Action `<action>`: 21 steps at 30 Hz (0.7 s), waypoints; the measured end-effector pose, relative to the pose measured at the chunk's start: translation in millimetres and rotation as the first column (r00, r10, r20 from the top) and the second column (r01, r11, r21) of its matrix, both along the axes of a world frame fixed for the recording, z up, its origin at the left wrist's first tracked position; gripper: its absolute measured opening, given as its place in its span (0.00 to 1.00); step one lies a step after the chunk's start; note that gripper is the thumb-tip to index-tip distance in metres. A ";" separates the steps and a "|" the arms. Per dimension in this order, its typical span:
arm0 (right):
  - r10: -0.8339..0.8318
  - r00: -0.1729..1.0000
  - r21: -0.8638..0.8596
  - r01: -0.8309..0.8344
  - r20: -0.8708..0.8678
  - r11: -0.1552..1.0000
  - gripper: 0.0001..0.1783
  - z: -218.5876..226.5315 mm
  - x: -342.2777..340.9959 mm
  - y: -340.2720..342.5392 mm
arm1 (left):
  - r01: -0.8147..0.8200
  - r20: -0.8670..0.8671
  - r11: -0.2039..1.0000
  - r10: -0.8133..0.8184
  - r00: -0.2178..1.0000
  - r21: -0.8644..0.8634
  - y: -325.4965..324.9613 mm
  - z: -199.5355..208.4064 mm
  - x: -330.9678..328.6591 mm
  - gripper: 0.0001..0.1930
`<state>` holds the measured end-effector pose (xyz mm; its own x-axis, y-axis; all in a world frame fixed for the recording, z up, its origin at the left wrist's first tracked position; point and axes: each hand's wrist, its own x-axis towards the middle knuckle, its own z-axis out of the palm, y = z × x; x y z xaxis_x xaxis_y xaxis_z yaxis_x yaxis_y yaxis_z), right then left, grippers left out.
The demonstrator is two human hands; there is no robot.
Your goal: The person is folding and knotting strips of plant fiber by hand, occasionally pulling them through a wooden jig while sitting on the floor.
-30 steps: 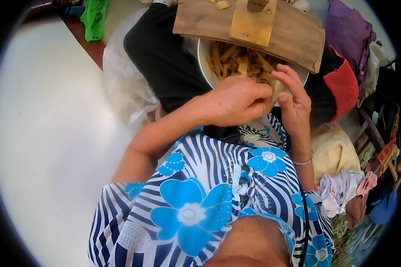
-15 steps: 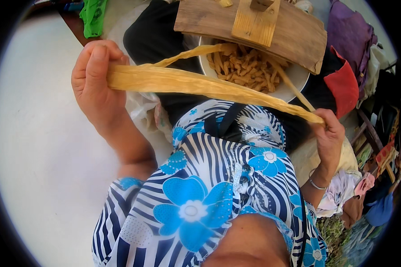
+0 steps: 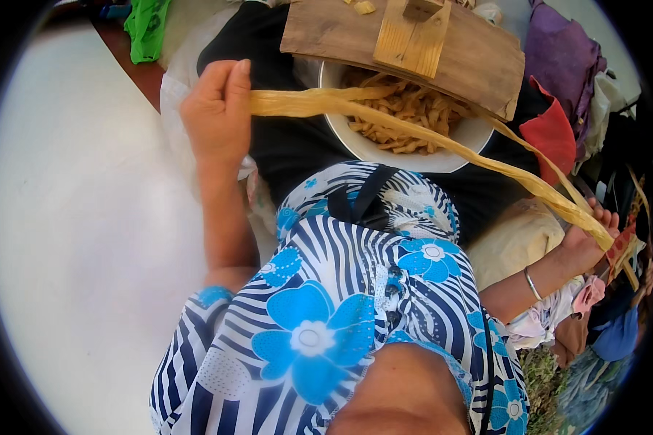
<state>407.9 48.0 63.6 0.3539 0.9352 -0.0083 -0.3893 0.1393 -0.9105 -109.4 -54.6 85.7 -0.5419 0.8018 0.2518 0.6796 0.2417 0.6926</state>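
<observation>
A long, flat yellow-tan strip, like dried leaf or fibre, stretches slantwise between my two hands. My left hand is closed on its wide end, left of the white bowl. Out to the far right, my right hand holds the other end, fingers loosely curled with the strip lying across them. From there a narrower length runs back up to the edge of the wooden board. Several twisted tan strips fill the bowl, partly covered by that board.
A lighter wooden block is fixed on the board. Dark cloth lies under the bowl. A red cloth and a purple cloth are at the right. A green plastic bag lies at the upper left, beside a pale surface.
My left hand has moved right, toward the bowl. My right hand has swung outward and down to the right, drawing the strip along; its fingers have loosened. The strip now crosses over the bowl.
</observation>
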 end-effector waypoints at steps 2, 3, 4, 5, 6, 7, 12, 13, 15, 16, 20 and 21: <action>0.255 0.917 -0.120 -0.229 0.306 0.966 0.10 -1.2 -46.2 -16.6 | 0.094 -0.005 0.992 -0.094 0.996 -0.090 4.3 -7.9 10.0 0.07; 0.398 0.810 -0.209 -0.340 0.430 0.917 0.11 -4.0 -74.8 -25.5 | 0.177 0.002 0.977 -0.178 0.984 -0.120 2.0 -10.3 19.8 0.06; 0.563 0.637 -0.401 -0.397 0.527 0.825 0.13 8.3 -121.5 -37.2 | 0.277 0.036 0.933 -0.276 0.961 -0.229 2.3 -13.1 31.4 0.06; 0.722 0.379 -0.518 -0.514 0.578 0.684 0.23 7.2 -149.2 -48.3 | 0.448 0.114 0.853 -0.433 0.894 -0.270 5.0 -14.1 42.8 0.05; 0.731 0.180 -0.485 -0.642 0.659 0.595 0.28 13.8 -175.5 -47.7 | 0.548 0.265 0.802 -0.489 0.831 -0.236 4.8 -15.6 57.7 0.05; 0.712 0.078 -0.485 -0.681 0.698 0.550 0.31 4.0 -183.3 -50.4 | 0.651 0.251 0.744 -0.609 0.752 -0.147 5.1 -13.2 67.2 0.05; 0.744 0.333 -0.216 -0.818 0.579 0.533 0.27 2.0 -245.6 -48.8 | 0.822 0.385 0.457 -0.865 0.322 0.340 12.8 33.9 97.0 0.09; 0.658 0.284 -0.162 -0.831 0.697 0.531 0.25 5.0 -258.7 -44.1 | 0.792 0.376 0.393 -0.899 0.224 0.467 13.9 41.8 100.5 0.10; 0.653 0.257 -0.063 -0.904 0.712 0.424 0.21 -17.2 -273.2 -36.4 | 0.784 0.438 0.304 -0.898 0.047 0.540 14.4 55.9 100.2 0.12; 0.652 0.240 -0.014 -0.933 0.719 0.360 0.19 -28.4 -277.7 -36.7 | 0.772 0.464 0.268 -0.885 -0.039 0.577 13.5 60.1 97.9 0.13; 0.509 0.255 -0.172 -0.742 0.822 0.648 0.12 -21.2 -243.5 -29.1 | 0.743 0.485 0.612 -0.753 0.445 0.269 0.3 72.1 58.1 0.13; 0.487 0.273 -0.195 -0.676 0.829 0.711 0.11 -13.9 -228.8 -26.3 | 0.662 0.533 0.739 -0.614 0.582 0.127 -10.0 69.4 50.4 0.12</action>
